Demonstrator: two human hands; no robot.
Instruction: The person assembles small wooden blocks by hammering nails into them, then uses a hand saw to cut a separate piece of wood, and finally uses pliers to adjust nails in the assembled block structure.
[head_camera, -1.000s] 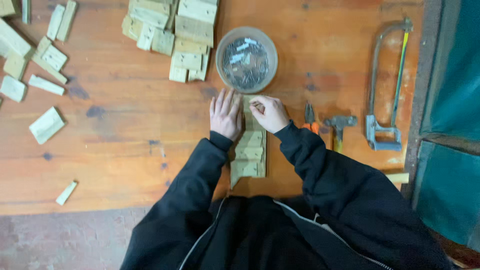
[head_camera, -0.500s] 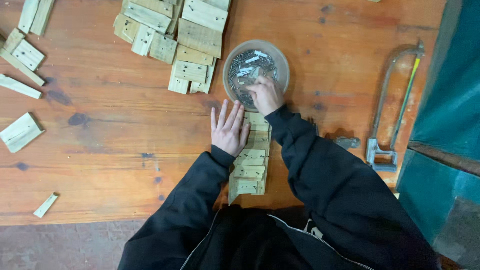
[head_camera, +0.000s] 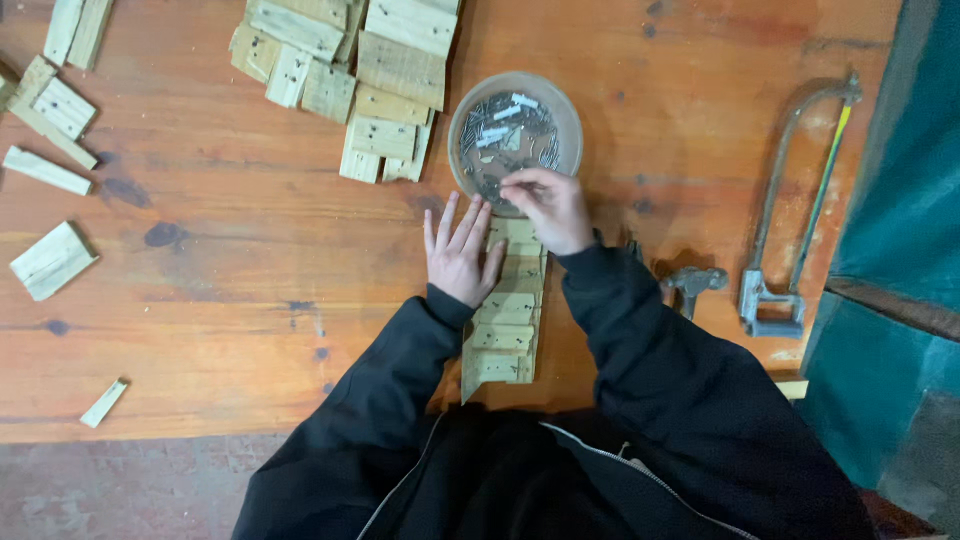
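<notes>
Pinched over the near rim of the round bowl of nails (head_camera: 515, 135), our right hand (head_camera: 548, 208) has its fingertips drawn together among the small dark nails, though we cannot tell whether a nail is actually caught between them. Our left hand (head_camera: 462, 252) lies flat with its fingers spread and holds nothing; it presses on the upper end of the strip of small wooden slats (head_camera: 507, 330), which runs from just below the bowl back toward our body on the orange-brown wooden table (head_camera: 200, 300). The bowl sits just beyond the top of that strip, nearly touching it. To the left of the bowl, a loose pile of pale wooden offcuts (head_camera: 350, 70) spreads along the far edge of the table, and more scattered wood pieces (head_camera: 50, 150) lie well apart toward the left side. On the right, past our dark sleeve, a hammer (head_camera: 692, 285) rests near the elbow, and a hacksaw (head_camera: 795, 210) lies lengthwise close to the table's right edge.
</notes>
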